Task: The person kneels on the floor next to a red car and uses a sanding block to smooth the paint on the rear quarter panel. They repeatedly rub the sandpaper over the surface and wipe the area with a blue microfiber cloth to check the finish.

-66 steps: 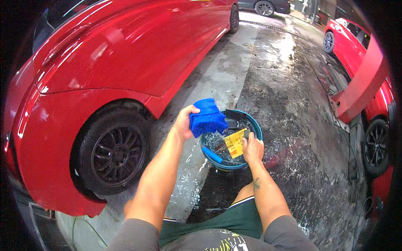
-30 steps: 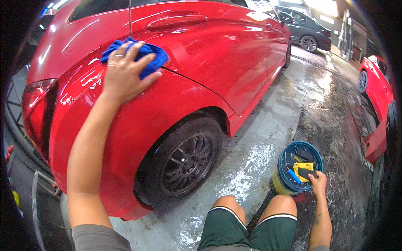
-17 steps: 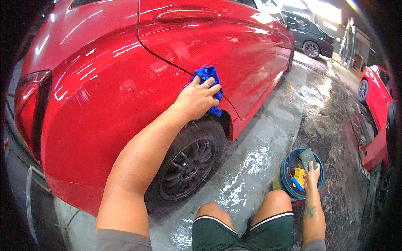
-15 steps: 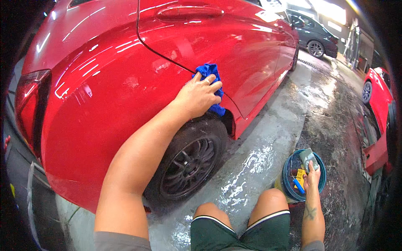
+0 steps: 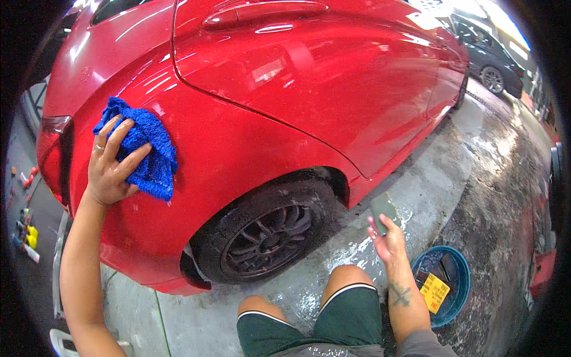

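Fingers spread over a crumpled blue cloth (image 5: 151,157), my left hand (image 5: 113,163) presses it to the rear quarter panel of a red car (image 5: 232,137), between the taillight (image 5: 55,152) and the wheel arch. My right hand (image 5: 388,238) is lower, in front of the rear wheel (image 5: 267,238). Between its thumb and fingers is a thin grey-green rectangular sheet (image 5: 385,208), whose material I cannot tell. Below and right of that hand stands a teal bucket (image 5: 463,268). Inside it lie a yellow printed sheet (image 5: 435,291) and a dark flat piece.
Wet concrete floor (image 5: 416,172) runs along the car's side, darker on the right. A dark car (image 5: 491,59) stands at the far right. On the left, several small coloured items (image 5: 28,238) lie on a dark surface, and something white (image 5: 62,342) sits near the lower edge.
My left hand and the blue cloth have moved left, from above the wheel toward the taillight. My right hand has lifted away from the bucket with the grey-green sheet. The view has shifted.
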### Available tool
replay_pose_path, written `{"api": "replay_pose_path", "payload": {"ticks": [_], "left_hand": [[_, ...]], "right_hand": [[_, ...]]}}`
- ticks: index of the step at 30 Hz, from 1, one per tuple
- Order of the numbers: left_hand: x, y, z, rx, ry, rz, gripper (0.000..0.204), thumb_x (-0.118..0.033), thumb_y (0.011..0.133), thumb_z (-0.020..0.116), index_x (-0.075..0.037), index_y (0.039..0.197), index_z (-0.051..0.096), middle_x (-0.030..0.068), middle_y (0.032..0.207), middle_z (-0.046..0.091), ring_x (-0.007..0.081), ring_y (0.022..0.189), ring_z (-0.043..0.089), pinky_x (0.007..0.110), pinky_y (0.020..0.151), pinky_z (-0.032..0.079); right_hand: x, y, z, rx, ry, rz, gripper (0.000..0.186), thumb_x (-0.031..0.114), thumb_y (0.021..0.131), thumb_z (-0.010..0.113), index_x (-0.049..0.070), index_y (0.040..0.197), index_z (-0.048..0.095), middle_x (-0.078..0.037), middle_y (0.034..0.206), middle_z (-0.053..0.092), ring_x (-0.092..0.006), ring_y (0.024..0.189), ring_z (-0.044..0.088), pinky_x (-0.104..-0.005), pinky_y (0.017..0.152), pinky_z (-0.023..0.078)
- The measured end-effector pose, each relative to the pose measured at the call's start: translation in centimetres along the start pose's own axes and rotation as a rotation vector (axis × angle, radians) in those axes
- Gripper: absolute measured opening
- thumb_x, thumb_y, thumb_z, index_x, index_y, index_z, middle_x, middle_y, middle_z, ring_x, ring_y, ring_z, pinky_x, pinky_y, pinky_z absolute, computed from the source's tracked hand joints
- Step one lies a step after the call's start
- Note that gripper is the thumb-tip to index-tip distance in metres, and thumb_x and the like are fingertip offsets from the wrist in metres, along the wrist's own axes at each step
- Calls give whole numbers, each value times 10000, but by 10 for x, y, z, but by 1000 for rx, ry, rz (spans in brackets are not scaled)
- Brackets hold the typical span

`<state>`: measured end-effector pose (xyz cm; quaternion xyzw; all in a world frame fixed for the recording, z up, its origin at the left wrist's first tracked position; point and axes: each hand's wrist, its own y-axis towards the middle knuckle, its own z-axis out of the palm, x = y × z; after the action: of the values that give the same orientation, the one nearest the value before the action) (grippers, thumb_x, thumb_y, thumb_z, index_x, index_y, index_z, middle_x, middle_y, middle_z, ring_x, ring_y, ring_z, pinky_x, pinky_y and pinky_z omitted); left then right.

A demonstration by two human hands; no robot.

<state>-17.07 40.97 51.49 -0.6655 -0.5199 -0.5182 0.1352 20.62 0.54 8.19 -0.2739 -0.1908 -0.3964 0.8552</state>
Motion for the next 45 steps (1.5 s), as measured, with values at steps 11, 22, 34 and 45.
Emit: {"api": "replay_pose_path", "payload": {"ticks": [11, 22, 34, 45], "left_hand": [[-4, -2, 11, 30, -26, -27, 606, -508, 705, 893, -205, 1211, 754, 241, 1513, 533, 536, 1394, 513, 630, 1156, 436], [-3, 0, 10, 27, -2, -8, 588, -461, 704, 903, -189, 1196, 732, 245, 1495, 535, 528, 1364, 533, 634, 1136, 444], [-5, 3, 12, 2, -21, -14, 591, -450, 710, 904, -198, 1215, 728, 239, 1502, 543, 531, 1371, 536, 620, 1140, 446], [-6, 1, 12, -28, -11, -24, 626, -458, 685, 923, -204, 1230, 748, 241, 1506, 559, 502, 1374, 549, 602, 1151, 452]], "right_hand": [[18, 34, 234, 805, -1488, -1840, 506, 233, 997, 564, 85, 1476, 627, -118, 1595, 589, -277, 1465, 569, -479, 1197, 452], [15, 141, 221, 883, -1550, -2107, 572, 261, 1010, 552, 225, 1581, 549, 20, 1704, 478, -225, 1614, 375, -554, 1357, 147], [28, 133, 234, 954, -1599, -2223, 639, 284, 968, 548, 167, 1596, 532, -28, 1716, 463, -244, 1636, 339, -533, 1367, 105], [7, 114, 252, 967, -1588, -2162, 635, 240, 1000, 552, 187, 1630, 489, -30, 1738, 427, -224, 1638, 332, -538, 1369, 93]]}}
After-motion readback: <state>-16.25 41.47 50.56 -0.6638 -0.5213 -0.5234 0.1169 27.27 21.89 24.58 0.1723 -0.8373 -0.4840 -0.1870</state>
